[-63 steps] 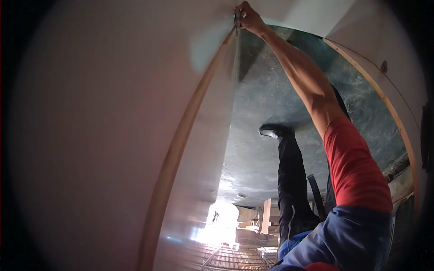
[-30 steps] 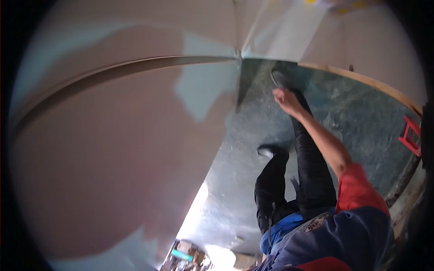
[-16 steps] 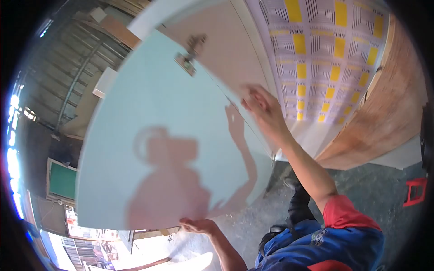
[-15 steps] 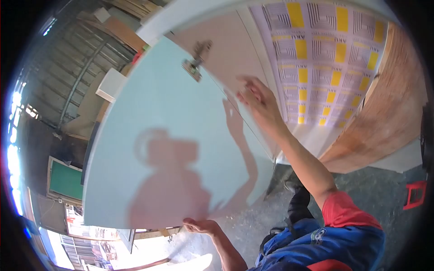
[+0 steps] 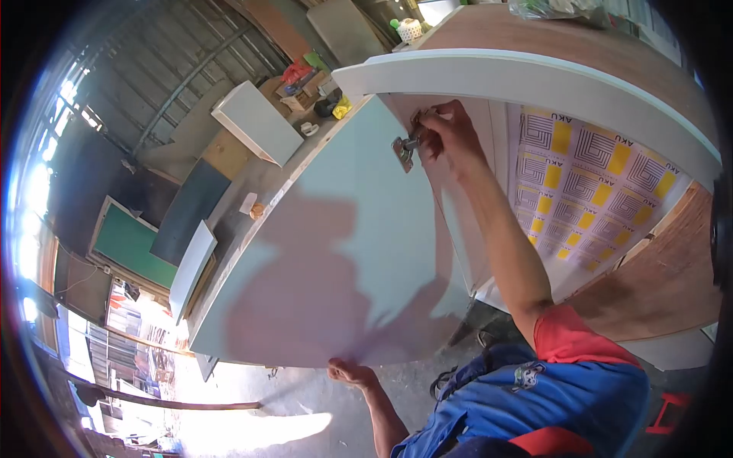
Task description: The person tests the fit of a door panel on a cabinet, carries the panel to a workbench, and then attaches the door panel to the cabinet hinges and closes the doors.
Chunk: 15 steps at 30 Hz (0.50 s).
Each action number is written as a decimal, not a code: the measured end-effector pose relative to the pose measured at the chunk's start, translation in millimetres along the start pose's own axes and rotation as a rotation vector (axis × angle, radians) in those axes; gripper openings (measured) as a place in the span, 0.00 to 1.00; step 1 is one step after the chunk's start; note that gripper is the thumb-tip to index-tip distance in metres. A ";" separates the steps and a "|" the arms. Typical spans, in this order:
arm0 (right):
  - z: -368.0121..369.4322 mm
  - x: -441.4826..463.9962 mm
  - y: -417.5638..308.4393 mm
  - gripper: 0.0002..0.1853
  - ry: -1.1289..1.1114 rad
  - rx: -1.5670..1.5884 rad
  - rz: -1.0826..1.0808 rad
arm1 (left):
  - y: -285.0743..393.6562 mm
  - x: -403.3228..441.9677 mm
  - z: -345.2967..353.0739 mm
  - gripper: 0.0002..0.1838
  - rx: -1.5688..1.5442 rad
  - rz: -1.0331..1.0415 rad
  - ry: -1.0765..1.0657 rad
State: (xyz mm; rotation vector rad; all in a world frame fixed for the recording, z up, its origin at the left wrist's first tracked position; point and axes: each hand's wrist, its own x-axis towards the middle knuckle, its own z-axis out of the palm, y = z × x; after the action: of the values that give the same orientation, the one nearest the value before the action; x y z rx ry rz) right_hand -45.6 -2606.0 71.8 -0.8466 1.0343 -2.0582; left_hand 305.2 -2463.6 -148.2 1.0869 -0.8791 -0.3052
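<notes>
A pale blue-white door panel (image 5: 305, 290) stands swung out from a white cabinet (image 5: 534, 69). My left hand (image 5: 353, 372) is closed on the panel's near lower edge. A metal hinge (image 5: 405, 151) is fixed near the panel's upper corner, by the cabinet side. My right hand (image 5: 449, 137) is raised inside the opening, with its fingers curled round the inner part of the hinge and partly hiding it. Shadows of my head and arm fall across the panel.
Behind the panel, a workbench (image 5: 244, 187) carries a white box (image 5: 258, 126) and boards. Patterned sheet with yellow blocks (image 5: 584, 195) lines the cabinet's inside. A plastic bag (image 5: 553, 9) lies on the cabinet top. A red stool (image 5: 668, 414) is at the lower right.
The view has risen from the floor and lower door to the cabinet top and bench. My right hand has moved up from mid-opening to the hinge. My left hand stays at the panel's edge.
</notes>
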 end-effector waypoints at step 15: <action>-7.4 11.7 9.3 0.13 -0.036 0.000 0.014 | -13.8 18.2 10.6 0.36 -0.041 -0.048 0.090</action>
State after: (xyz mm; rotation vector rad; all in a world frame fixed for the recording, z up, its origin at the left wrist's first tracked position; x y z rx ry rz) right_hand -55.3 -2616.5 63.2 -0.8708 1.0177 -2.0241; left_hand 311.4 -2488.0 -149.8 1.0764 -0.7646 -0.3111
